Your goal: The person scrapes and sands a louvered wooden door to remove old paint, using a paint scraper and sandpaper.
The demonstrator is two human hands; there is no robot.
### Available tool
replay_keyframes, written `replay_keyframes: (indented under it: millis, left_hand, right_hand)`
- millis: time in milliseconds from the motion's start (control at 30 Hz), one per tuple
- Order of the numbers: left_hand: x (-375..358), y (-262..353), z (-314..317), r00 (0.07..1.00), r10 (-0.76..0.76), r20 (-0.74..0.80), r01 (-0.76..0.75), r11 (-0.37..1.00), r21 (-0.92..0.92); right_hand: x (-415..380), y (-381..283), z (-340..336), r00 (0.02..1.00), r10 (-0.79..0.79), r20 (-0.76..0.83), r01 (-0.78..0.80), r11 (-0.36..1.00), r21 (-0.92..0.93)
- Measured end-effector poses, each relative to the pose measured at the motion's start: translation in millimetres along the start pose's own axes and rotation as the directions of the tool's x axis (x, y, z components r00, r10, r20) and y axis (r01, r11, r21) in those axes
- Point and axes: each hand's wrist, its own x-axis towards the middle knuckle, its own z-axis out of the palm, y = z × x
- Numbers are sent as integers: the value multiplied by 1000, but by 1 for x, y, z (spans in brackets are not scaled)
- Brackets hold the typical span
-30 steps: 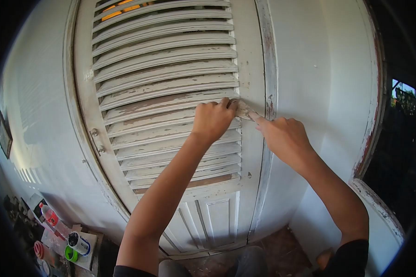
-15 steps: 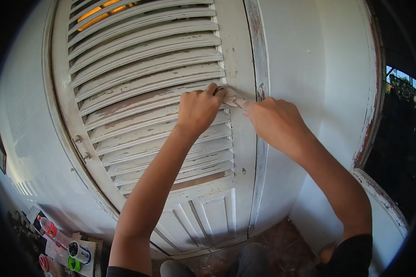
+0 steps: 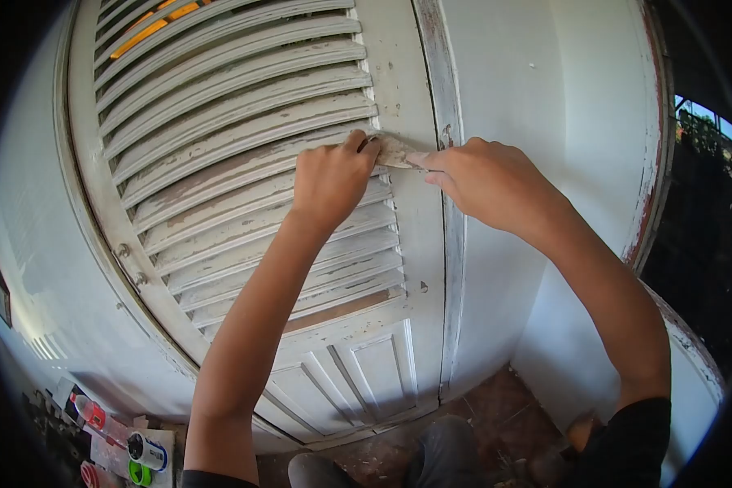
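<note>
A white louvered door (image 3: 421, 228) with worn, flaking paint fills the middle of the head view. My right hand (image 3: 492, 183) is closed round the narrow end of a paint-flecked scraper (image 3: 397, 153), which points left across the right edge of the slats. At the scraper's wide end, the curled fingers of my left hand (image 3: 331, 177) pinch it close to a slat (image 3: 244, 168). Bare brownish patches show on several slats near my left hand. My fingers hide the scraper's tip.
Lower left, a clear bottle with a red label (image 3: 98, 416), a white-and-blue container (image 3: 148, 452) and a green lid (image 3: 140, 474) stand together. Metal fittings (image 3: 124, 250) jut from the door's left side. A white wall (image 3: 504, 81) and a peeling frame (image 3: 655, 163) stand at right.
The view has shifted, so the door sits further left. Both hands stay on the scraper near the same slat, with my right hand slightly further from my left.
</note>
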Motion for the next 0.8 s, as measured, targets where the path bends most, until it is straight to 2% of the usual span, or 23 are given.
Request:
replay_keyframes:
  millis: [133, 200, 300, 433, 533, 633, 700, 800]
  left_hand:
    - [-1, -8, 0, 999, -40, 36, 40, 999, 20]
    - [0, -10, -1, 998, -28, 54, 30, 999, -34]
    - [-1, -7, -5, 997, -26, 69, 29, 999, -42]
    - [0, -13, -2, 996, -19, 87, 25, 997, -70]
    - [-1, -5, -6, 994, 3, 112, 3, 998, -55]
    - [-3, -3, -1, 997, 13, 77, -8, 998, -67]
    - [-2, -5, 0, 997, -38, 67, 45, 993, -105]
    - [-3, 0, 1, 998, -19, 53, 23, 996, -86]
  right_hand:
    - [5, -3, 0, 1000, 4, -8, -4, 1000, -5]
    - [12, -7, 9, 999, -40, -26, 37, 994, -101]
    - [5, -11, -10, 998, 1, 66, 2, 999, -45]
    - [8, -9, 0, 998, 41, 54, -38, 998, -55]
    - [4, -4, -3, 1000, -29, 6, 28, 999, 17]
    - [4, 0, -5, 999, 32, 29, -33, 998, 51]
    - [5, -2, -6, 1000, 22, 18, -22, 1000, 6]
    - [1, 2, -5, 997, 42, 60, -44, 999, 22]
